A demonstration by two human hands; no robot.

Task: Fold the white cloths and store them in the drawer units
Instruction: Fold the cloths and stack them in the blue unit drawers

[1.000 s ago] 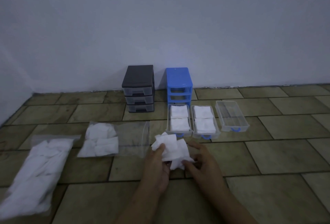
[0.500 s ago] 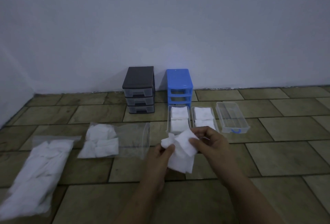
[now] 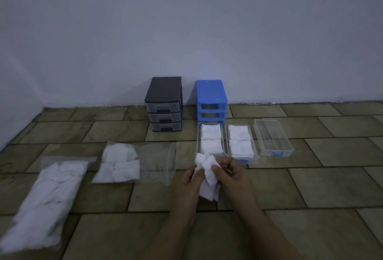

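Step in hand: opening out one crumpled white cloth (image 3: 207, 173) ahead of folding. The left hand (image 3: 189, 185) and the right hand (image 3: 232, 173) each pinch it with curled fingers, holding it above the floor (image 3: 310, 187) just in front of the drawers. The cloth hangs bunched, with no clean edge visible; in this dim view its corners cannot be made out. The next move calls for finding two adjacent corners, pulling the cloth flat, then folding it to match the squares already stored. Two clear drawers (image 3: 226, 141) lie on the floor before the blue unit (image 3: 211, 100), each holding two folded squares, and appear full across their visible layer; a third drawer (image 3: 273, 137) to the right holds nothing and is the likely destination. The blue unit's slots stand open. The black unit (image 3: 164, 104) has its drawers in place. To the left lie two clear bags (image 3: 116, 164) of cloths, so much of the task remains. Nothing blocks the path to the third drawer.
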